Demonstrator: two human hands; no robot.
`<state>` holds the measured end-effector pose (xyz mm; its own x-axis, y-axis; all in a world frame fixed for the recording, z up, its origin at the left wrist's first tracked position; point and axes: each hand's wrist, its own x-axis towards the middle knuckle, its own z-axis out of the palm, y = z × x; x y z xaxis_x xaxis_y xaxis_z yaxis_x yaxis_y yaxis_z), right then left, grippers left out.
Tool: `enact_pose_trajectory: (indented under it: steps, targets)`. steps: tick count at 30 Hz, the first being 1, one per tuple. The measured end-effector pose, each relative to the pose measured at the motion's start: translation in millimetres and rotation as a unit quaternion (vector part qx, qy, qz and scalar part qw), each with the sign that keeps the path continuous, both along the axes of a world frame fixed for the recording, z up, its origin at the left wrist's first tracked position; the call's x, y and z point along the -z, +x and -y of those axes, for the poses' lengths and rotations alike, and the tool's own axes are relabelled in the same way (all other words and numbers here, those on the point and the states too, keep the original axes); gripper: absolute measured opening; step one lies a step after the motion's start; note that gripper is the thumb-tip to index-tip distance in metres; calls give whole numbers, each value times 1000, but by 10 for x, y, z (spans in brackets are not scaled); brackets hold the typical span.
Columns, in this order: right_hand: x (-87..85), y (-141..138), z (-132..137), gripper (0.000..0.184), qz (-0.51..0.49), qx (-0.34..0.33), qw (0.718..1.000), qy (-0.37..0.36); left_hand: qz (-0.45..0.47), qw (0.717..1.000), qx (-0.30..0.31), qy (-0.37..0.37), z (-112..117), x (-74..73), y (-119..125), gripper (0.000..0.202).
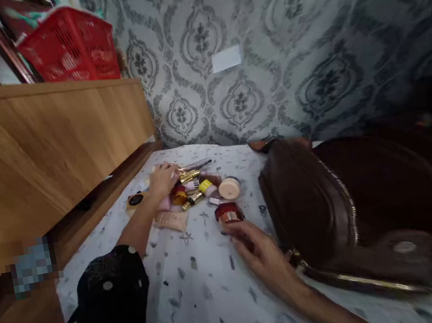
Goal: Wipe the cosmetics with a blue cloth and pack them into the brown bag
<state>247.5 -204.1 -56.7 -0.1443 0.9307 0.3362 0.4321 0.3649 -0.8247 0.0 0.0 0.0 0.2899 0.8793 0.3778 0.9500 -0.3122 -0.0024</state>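
Observation:
A small heap of cosmetics lies on the white patterned cloth (213, 273). My left hand (164, 180) is at its left side, fingers bent down over something I cannot make out. Close by are gold lipstick tubes (189, 176), an amber jar (179, 194), a beige squeeze tube (171, 220) and a round black-and-tan compact (136, 200). A yellow-capped container (206, 187) and a round beige powder case (229, 187) lie to the right. My right hand (259, 251) is open, its fingertips at the near edge of a dark red jar (229, 213).
A large dark brown bag (311, 206) with a gold zip lies unzipped at the right. Along the left runs a wooden cabinet (49, 141) carrying a red plastic basket (74, 44). Patterned wallpaper (233, 69) with a white plate (227, 59) rises behind.

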Motion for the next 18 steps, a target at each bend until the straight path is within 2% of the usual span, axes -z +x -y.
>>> enact_pose_trajectory:
  steps: [5, 13, 18]
  targets:
    - [19, 8, 6, 26, -1, 2, 1000, 14, 34, 998, -43, 0, -180, 36, -101, 48]
    - [17, 2, 9, 22, -4, 11, 999, 35, 73, 987, -139, -22, -627, 14, -292, 41]
    - [48, 4, -7, 21, 5, 10, 998, 58, 76, 986, -145, -32, -838, 26, -360, 38]
